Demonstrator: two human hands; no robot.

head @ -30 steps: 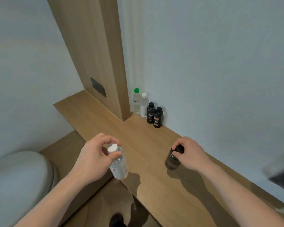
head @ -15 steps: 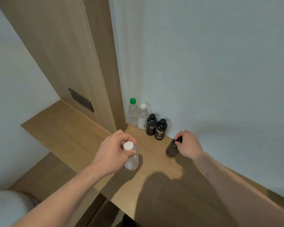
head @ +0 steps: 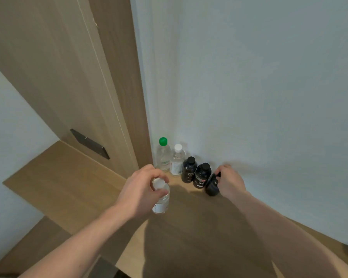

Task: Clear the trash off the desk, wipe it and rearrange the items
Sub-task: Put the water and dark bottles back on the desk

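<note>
My left hand [head: 144, 190] grips the neck of a clear water bottle with a white cap [head: 161, 201], upright over the wooden desk [head: 68, 187]. My right hand [head: 230, 182] holds a dark bottle [head: 212, 186] by its top, tilted, right beside a row against the wall. That row has a clear bottle with a green cap [head: 163, 155], a clear bottle with a white cap [head: 177, 162] and two black bottles [head: 188, 170] [head: 201, 175].
A tall wooden panel [head: 84, 87] with a dark slot plate [head: 89, 143] rises at the desk's back left. A pale wall [head: 259, 97] runs along the right. The desk's front edge drops to a lower wooden ledge [head: 34, 243] at bottom left.
Both hands have moved forward toward the corner. The dark bottle now sits next to the black bottles at the end of the row, and the clear bottle came closer to the row.
</note>
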